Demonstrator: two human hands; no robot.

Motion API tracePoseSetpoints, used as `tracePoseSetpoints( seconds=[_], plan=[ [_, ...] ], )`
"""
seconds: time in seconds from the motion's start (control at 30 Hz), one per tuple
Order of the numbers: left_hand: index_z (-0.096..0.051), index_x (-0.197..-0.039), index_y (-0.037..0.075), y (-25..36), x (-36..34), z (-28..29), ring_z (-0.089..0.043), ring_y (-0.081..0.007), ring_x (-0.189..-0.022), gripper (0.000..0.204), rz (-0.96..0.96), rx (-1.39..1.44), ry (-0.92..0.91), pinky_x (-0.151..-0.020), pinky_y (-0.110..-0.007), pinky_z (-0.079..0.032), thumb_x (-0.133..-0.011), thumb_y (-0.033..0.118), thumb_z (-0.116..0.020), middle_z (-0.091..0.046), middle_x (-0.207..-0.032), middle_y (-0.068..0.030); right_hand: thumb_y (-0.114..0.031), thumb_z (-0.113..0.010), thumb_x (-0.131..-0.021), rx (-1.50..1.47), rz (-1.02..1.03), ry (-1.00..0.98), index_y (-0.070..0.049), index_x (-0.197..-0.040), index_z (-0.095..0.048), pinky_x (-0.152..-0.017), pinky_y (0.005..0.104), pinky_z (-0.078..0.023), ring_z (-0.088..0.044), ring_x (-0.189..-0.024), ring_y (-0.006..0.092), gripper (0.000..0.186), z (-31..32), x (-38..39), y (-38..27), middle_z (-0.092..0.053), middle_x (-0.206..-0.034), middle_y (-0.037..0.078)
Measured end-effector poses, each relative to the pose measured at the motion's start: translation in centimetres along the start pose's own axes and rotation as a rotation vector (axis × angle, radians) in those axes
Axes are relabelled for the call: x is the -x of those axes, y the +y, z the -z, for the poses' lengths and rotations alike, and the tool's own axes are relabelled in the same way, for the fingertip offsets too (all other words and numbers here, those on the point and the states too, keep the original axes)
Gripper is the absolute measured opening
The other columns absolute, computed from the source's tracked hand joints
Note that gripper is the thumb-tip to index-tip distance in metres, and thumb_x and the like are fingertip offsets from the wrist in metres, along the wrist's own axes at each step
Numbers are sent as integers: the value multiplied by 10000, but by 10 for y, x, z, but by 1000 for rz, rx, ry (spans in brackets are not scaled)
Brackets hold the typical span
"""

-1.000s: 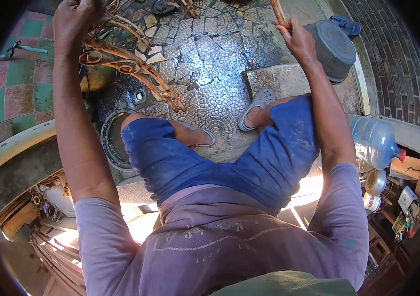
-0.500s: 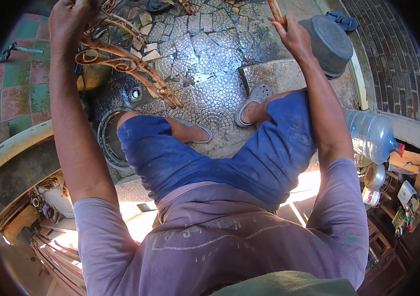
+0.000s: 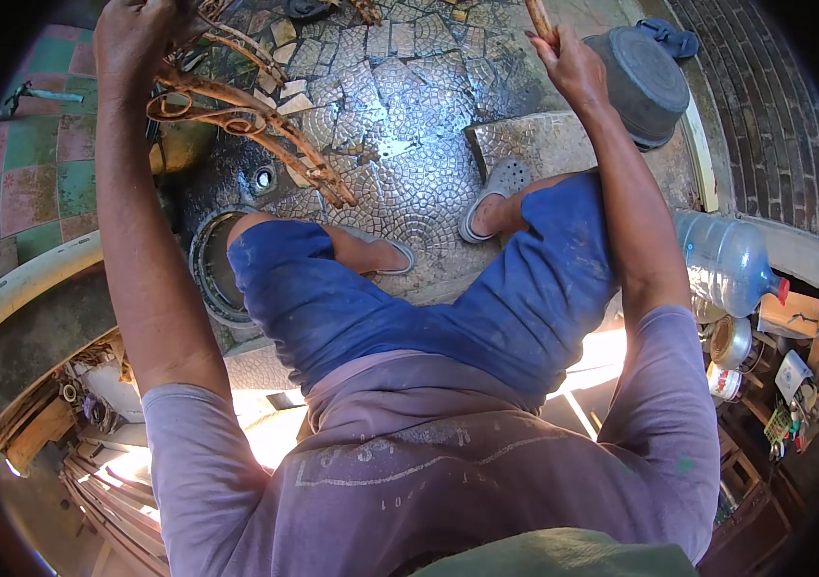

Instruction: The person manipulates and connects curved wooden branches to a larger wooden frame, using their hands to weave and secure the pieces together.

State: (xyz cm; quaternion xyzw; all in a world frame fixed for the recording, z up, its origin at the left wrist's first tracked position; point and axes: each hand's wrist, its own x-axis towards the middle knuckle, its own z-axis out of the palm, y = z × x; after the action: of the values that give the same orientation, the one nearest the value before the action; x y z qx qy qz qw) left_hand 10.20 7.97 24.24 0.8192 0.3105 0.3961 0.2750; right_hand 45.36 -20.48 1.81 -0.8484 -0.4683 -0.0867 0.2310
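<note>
Left hand (image 3: pixel 140 43): upper left, arm nearly straight; fingers hidden, can't tell grip.
Right hand (image 3: pixel 578 69): upper right, arm extended, fingers wrapped round brown rod (image 3: pixel 539 19).
Scrolled brown frame (image 3: pixel 226 94): upper left, beside left hand.

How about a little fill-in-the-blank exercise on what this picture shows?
The left hand is nearest the scrolled frame; the slim rod is in the ____ hand.
The person's shorts are ____.
The clear bottle has a ____ cap.

Missing words: right; blue; red.
</note>
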Motion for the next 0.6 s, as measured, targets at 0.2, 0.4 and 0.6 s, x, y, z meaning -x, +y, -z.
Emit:
tracePoseSetpoints(
  seconds=[0.2,0.4,0.6],
  plan=[
    [-680,-1047,44,5,3,-2,-457,-35,-577,192,-90,-116,36,-516,-247,-376,-1054,221,-606,-516,-688,73,-449,-694,-955,61,-55,-109,-102,-995,-582,-662,519,-512,-698,-789,415,367,7,20,24,-718,-827,168],
    [-692,-1033,45,-1,3,-3,-461,-39,-572,207,-29,23,20,-513,-251,-379,-1052,233,-608,-547,-699,63,-422,-673,-969,174,-34,95,-117,-1002,-603,-653,536,-521,-712,-773,411,315,3,-6,-25,-725,-815,171],
    [-707,-1054,49,16,13,-6,-482,-38,-589,225,-69,-97,76,-529,-251,-396,-1054,249,-603,-592,-727,56,-383,-671,-965,218,-11,-17,-115,-1009,-605,-662,534,-533,-721,-777,400,280,5,20,-4,-730,-817,175]
  ],
)
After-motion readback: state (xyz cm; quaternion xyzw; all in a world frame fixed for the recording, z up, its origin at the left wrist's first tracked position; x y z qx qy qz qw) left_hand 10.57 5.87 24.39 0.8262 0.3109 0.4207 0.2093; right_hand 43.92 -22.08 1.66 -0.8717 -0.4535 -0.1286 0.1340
